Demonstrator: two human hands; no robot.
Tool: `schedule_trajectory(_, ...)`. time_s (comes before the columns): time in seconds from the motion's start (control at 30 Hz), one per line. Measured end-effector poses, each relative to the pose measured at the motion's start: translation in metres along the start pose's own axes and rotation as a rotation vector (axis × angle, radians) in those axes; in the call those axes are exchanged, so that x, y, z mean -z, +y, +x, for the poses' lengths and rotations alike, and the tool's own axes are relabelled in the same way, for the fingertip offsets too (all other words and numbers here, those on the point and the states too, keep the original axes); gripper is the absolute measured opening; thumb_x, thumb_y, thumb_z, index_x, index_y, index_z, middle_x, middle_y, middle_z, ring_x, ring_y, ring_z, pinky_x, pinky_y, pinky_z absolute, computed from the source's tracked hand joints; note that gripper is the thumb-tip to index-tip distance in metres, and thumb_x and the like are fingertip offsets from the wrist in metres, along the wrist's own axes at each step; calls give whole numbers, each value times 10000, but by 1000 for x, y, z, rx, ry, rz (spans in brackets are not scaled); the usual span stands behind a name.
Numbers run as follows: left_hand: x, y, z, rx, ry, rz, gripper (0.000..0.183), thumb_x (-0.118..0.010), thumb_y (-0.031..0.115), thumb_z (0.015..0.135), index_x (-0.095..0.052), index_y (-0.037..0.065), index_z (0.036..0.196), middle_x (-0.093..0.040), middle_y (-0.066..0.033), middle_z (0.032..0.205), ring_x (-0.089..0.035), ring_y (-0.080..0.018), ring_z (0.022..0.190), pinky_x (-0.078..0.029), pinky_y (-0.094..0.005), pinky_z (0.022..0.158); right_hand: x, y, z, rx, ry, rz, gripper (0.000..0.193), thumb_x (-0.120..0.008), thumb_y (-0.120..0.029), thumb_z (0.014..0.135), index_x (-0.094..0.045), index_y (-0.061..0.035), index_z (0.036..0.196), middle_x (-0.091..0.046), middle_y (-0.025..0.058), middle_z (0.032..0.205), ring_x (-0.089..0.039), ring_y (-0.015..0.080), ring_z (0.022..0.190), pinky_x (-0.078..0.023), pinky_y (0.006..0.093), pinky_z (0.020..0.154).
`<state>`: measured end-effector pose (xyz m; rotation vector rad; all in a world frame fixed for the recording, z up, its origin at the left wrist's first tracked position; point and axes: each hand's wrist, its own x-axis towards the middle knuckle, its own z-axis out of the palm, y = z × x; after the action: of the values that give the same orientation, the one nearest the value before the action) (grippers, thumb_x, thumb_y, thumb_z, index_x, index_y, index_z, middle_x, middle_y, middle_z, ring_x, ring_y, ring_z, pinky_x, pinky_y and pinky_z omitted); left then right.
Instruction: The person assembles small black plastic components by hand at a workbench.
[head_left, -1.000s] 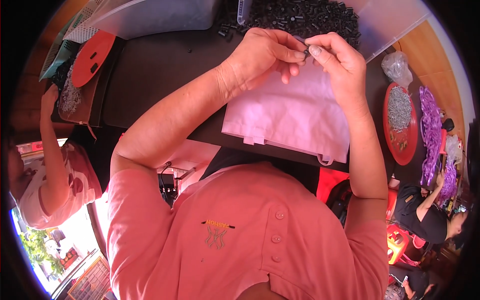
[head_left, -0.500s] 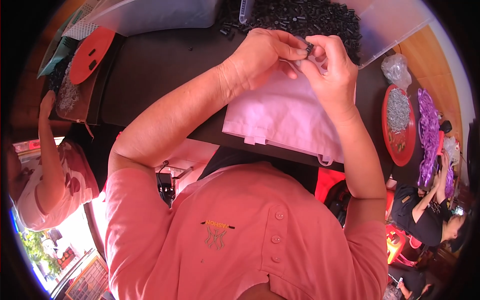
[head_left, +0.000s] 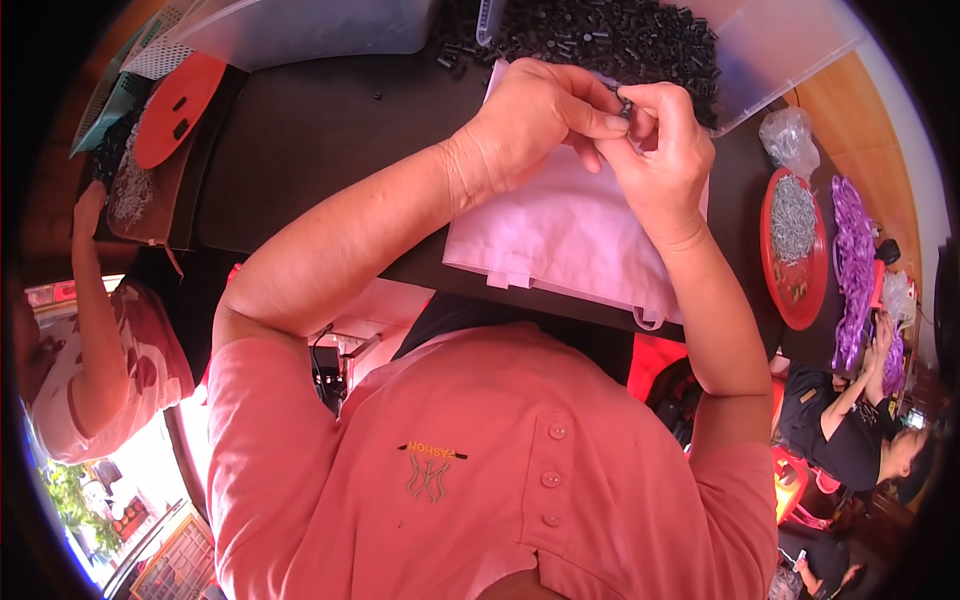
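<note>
My left hand (head_left: 535, 115) and my right hand (head_left: 662, 150) meet above a pink cloth (head_left: 560, 235) on the dark table. Between their pinched fingertips is a small black plastic piece (head_left: 625, 104), mostly covered by the fingers. Both hands are closed on it, thumbs against it. Just beyond them lies a heap of small black cylindrical pieces (head_left: 620, 40), like the one held.
Clear plastic bins (head_left: 330, 35) stand at the back. To the right are a red tray (head_left: 795, 290) of small metal pins, a clear bag (head_left: 790, 140) and purple ribbon (head_left: 852, 270). A red plate (head_left: 165, 140) lies left. Other people work at both sides.
Both hands have shifted slightly to the right, and the fingers have closed further round the black piece, which now shows less.
</note>
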<state>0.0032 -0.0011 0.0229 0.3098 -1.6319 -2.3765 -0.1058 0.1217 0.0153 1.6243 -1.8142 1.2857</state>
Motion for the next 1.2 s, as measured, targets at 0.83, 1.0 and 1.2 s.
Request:
schedule_trajectory(0.83, 6, 4, 2, 66, -157, -130, 205, -626, 126, 898, -629, -66, 968, -659, -156, 866, -667, -243, 736, -540, -328, 601, 7, -12, 4, -110, -82, 332, 259, -718, 76, 730, -542, -25, 892, -585, 6, 611, -572, 58, 494, -429, 210, 428)
schedule_trajectory(1.0, 4, 24, -5, -82, 61, 69, 148, -656, 86, 863, -648, -54, 910, -677, -135, 822, -654, -199, 695, -520, -304, 596, 3, -2, 5, -71, -80, 309, 359, -781, -70, 733, -569, -58, 1022, -569, 8, 630, -560, 87, 545, -459, 237, 508)
schedule_trajectory(1.2, 13, 105, -31, -577, 135, 233, 118, -616, 75, 897, -625, -26, 959, -641, -106, 808, -632, -182, 637, -491, -266, 521, 75, 0, 48, -196, 71, 136, 271, -759, -35, 776, -652, -44, 1025, -568, -53, 698, -481, 18, 618, -365, 178, 565)
